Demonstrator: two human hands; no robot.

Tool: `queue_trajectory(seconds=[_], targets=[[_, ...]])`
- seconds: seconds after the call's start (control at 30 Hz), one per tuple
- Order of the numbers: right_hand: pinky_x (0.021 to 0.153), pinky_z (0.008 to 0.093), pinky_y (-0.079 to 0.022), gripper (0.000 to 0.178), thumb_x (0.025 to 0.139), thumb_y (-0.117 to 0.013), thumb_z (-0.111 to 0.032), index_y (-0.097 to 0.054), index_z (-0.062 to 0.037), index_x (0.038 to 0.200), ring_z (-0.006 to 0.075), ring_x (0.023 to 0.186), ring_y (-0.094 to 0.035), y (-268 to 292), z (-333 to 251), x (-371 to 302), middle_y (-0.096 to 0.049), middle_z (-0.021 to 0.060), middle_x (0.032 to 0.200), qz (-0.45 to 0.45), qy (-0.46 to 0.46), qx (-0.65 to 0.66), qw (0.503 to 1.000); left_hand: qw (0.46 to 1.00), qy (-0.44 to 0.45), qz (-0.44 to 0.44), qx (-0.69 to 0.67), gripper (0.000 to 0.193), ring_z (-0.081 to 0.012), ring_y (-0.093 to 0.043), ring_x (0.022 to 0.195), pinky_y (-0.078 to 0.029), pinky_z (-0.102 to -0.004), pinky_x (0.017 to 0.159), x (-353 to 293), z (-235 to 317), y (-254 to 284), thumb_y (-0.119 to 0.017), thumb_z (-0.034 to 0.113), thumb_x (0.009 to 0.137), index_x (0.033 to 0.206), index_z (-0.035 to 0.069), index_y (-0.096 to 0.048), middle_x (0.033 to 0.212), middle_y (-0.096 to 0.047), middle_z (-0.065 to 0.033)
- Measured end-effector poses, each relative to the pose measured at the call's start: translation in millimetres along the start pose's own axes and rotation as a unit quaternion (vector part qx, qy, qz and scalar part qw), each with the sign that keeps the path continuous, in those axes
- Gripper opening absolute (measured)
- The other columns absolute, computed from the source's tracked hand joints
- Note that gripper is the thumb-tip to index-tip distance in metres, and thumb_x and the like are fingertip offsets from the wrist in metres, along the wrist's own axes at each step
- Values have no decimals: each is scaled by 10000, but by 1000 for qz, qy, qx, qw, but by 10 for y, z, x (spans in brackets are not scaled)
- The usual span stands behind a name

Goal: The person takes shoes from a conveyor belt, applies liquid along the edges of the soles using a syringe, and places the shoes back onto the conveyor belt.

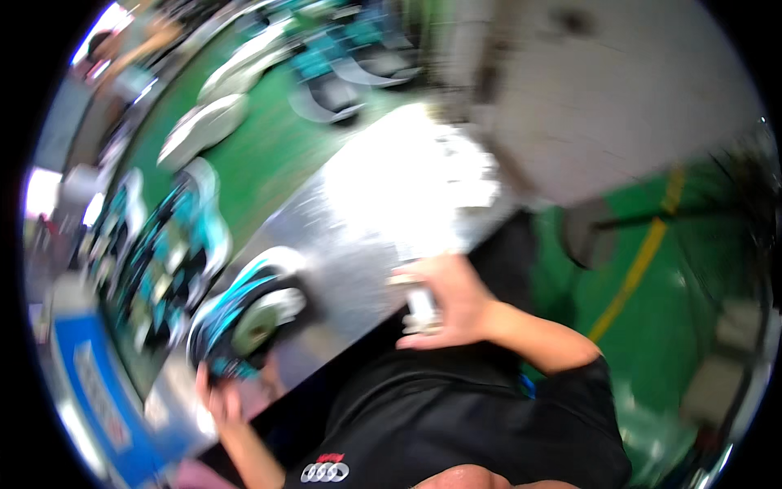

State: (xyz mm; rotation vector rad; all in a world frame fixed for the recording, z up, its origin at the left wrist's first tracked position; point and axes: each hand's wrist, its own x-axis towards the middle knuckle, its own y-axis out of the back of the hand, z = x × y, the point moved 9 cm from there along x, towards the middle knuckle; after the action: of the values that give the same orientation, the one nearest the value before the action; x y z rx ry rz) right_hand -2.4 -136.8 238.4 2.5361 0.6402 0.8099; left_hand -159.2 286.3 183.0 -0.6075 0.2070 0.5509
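Note:
A teal and black sneaker point(236, 322) with a white sole is at the left end of a shiny metal tabletop point(326, 285). My left hand point(218, 399) is at the sneaker's near end, its fingers closed against it, though blur softens the grip. Above the near edge of the tabletop, in front of my body, my right hand point(456, 301) is curled around a small white object point(422, 311). Motion smears this object, and its kind does not show.
Several white pieces point(464, 167) lie in glare at the tabletop's far end. More teal sneakers point(175, 253) stand in a row at left, others point(330, 90) at the back. A blue panel point(102, 391) stands at lower left. Another person point(138, 57) is at far left.

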Motion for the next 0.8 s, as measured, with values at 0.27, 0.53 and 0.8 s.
queue_trajectory(seconds=[0.27,0.53,0.8], targets=[[768,331,-371,860,544,-834,-426,-442,-30,1199,245,845,-432,-186,325,-129,-502,94,1012,-43,-124,110,985,992,-25,-52,-109,468,-327,-514,1151,-374,-482,1012,814,-177,-510,-530,273,883,1253,-9,-484,1239,-550,-165],[696,273,-352,941,519,-853,-454,-416,-41,1243,176,845,-414,-223,490,-97,-449,72,992,-24,-133,140,981,995,-2,-52,-89,493,-326,-525,1137,-394,-477,997,887,-267,-489,-506,318,895,1260,-11,-469,1235,-549,-169],[678,269,-349,952,509,-855,-475,-416,-40,1234,172,830,-404,-218,507,-37,-439,69,978,-26,-123,139,982,995,40,-56,-78,492,-327,-545,1114,-426,-496,966,907,-300,-643,-476,329,912,1280,3,-448,1240,-538,-182]])
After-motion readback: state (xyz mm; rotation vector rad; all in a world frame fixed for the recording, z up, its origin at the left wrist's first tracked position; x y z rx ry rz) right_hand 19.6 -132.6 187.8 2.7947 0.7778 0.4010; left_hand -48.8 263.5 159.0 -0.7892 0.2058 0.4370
